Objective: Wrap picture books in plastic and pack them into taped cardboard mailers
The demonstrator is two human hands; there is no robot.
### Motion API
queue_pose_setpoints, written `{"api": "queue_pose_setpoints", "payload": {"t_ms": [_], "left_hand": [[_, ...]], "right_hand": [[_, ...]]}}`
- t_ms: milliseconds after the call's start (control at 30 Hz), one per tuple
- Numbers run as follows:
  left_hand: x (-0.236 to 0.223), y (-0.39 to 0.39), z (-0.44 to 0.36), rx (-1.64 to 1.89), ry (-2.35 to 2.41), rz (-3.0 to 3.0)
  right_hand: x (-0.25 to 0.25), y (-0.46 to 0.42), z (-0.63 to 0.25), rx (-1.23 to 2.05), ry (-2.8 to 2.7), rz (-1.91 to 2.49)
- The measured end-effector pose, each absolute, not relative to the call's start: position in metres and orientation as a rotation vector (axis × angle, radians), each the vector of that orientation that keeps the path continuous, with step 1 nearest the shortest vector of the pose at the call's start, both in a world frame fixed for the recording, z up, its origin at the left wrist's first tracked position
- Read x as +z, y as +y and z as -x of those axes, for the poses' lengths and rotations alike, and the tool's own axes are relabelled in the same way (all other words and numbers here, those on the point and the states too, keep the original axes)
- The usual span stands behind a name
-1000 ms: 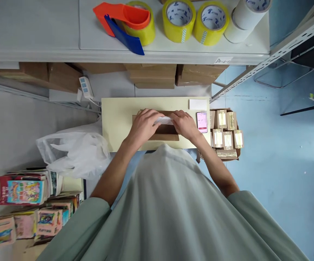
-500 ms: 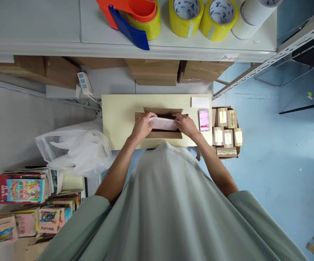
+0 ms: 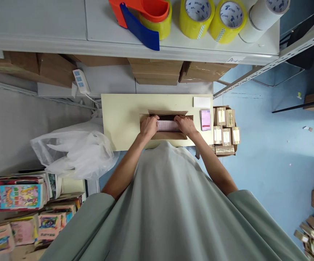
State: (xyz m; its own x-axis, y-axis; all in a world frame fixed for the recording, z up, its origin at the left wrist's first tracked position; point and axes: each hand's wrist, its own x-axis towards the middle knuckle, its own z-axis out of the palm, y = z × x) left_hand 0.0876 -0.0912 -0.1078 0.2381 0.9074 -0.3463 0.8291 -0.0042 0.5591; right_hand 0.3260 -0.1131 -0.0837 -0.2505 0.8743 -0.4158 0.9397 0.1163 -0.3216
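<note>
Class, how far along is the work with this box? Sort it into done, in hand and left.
Done: the carton is open on the table. In hand: the left hand and right hand hold a pale packet by its ends within the opening. Left: the flaps are unclosed; the tape rolls sit on the shelf.

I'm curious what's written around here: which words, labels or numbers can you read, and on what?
"TAPE" seems to end a blurred word: core of the rightmost yellow tape roll.
"D", then blurred: shelf label.
Too small or blurred: phone, magazine covers, parcel labels, other tape rolls.
</note>
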Motion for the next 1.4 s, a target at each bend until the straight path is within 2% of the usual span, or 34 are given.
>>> {"api": "queue_pose_setpoints", "payload": {"t_ms": [233, 333, 433, 533, 667, 767, 867, 933, 1067, 1300, 1400], "left_hand": [[-0.093, -0.105, -0.057, 0.362, 1.600, -1.812], [-0.088, -0.116, -0.032, 0.537, 1.736, -1.773], [-0.089, -0.126, -0.013, 0.588, 1.856, -1.694], [-0.089, -0.135, -0.009, 0.509, 1.830, -1.631], [-0.081, -0.142, -0.023, 0.497, 1.686, -1.665], [-0.073, -0.146, -0.037, 0.449, 1.459, -1.803], [-0.074, -0.147, -0.046, 0.301, 1.303, -1.908], [-0.081, -0.146, -0.049, 0.240, 1.295, -1.917], [-0.096, -0.137, -0.046, 0.291, 1.353, -1.849], [-0.116, -0.110, -0.046, 0.501, 1.639, -1.686], [-0.120, -0.104, -0.047, 0.499, 1.615, -1.663]], "right_hand": [[-0.070, -0.124, -0.332, -0.893, 2.312, -1.939], [-0.062, -0.143, -0.347, -0.806, 2.365, -2.272], [-0.063, -0.164, -0.364, -0.659, 2.184, -2.694], [-0.068, -0.180, -0.371, -0.817, 2.028, -2.863], [-0.065, -0.191, -0.360, -1.111, 2.092, -2.800], [-0.059, -0.193, -0.348, -1.260, 2.290, -2.473], [-0.059, -0.191, -0.344, -1.231, 2.376, -2.067], [-0.063, -0.187, -0.347, -1.179, 2.351, -1.953], [-0.076, -0.174, -0.356, -1.196, 2.324, -2.038], [-0.100, -0.152, -0.355, -1.019, 2.044, -2.538], [-0.106, -0.150, -0.356, -1.073, 1.990, -2.614]]}}
